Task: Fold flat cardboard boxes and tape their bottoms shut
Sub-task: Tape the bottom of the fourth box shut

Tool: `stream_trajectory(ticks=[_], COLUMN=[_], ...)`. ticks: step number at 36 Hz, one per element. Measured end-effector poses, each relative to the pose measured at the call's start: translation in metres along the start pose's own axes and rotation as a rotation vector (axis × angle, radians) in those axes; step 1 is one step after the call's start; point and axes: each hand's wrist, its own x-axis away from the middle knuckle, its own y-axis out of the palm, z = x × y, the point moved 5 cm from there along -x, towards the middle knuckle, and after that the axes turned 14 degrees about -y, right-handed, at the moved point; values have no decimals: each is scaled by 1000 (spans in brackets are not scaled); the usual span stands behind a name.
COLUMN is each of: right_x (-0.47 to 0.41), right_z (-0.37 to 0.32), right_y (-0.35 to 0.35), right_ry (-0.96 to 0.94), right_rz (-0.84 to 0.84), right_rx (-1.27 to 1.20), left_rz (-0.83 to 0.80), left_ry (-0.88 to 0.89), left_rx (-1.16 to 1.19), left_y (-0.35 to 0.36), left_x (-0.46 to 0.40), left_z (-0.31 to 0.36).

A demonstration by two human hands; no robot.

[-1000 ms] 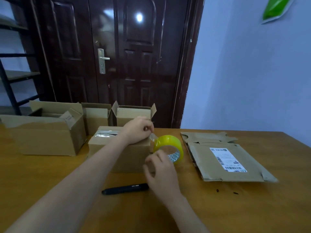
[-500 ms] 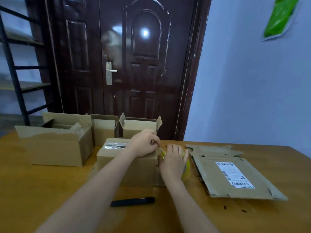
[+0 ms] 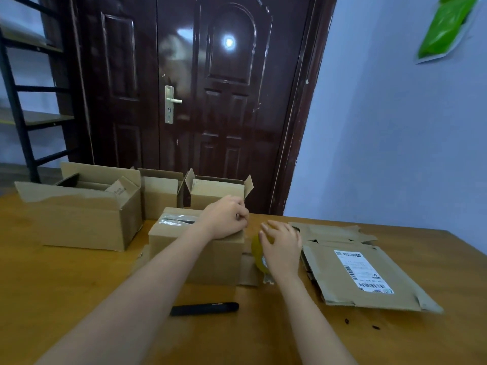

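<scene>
Head view puts the small brown cardboard box [image 3: 196, 248] at lower centre of the frame, upside down on the wooden table [image 3: 79, 299], clear tape already glinting along its upper face; my left hand [image 3: 225, 217] rests on the box's right top edge, fingers [image 3: 241, 213] curled and pinching what I take to be the loose tape end, though the strip itself is too faint to be sure of; my right hand [image 3: 283, 246] lies just right of the box, fingers spread and curved over the yellow roll of packing tape [image 3: 259, 255], which stands on edge touching the table. Corrugated board like this should be light and stiff on its faces but weak at the creases, so I judge it best held at the corners and edges; pressing mid-panel may bow the flaps. The roll looks smooth and apt to spin, so a grip across its rim seems wise. A slim black pen-shaped tool [image 3: 204, 309] lies nearer me; flattened cardboard with a white label [image 3: 363, 272] waits at right; three open brown boxes [image 3: 79, 214] stand at left and behind.
</scene>
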Motion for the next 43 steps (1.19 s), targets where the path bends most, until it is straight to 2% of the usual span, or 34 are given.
stream_trajectory(ticks=[8, 15, 22, 28, 33, 37, 40, 43], right_x=[29, 60, 89, 101, 110, 122, 128, 128], right_z=[-15, -17, -28, -32, -32, -31, -31, -31], right_y=[-8, -18, -31, -37, -37, -31, -27, -27], right_ry=[-135, -164, -277, -181, -127, -53, -21, 5], right_rz=[146, 246, 329, 337, 297, 123, -25, -96], right_rx=[-156, -405, -274, -195, -138, -194, -192, -191], left_rz=[40, 76, 98, 97, 17, -76, -83, -70], left_ry=[8, 16, 47, 42, -5, -28, -24, -29], left_rx=[-23, -35, -91, -160, -159, -24, -6, -13], left_y=[-1, 0, -3, -3, -3, -6, -9, -14], left_x=[3, 4, 7, 8, 11, 21, 29, 36], left_z=[2, 2, 5, 5, 0, -4, -7, -8])
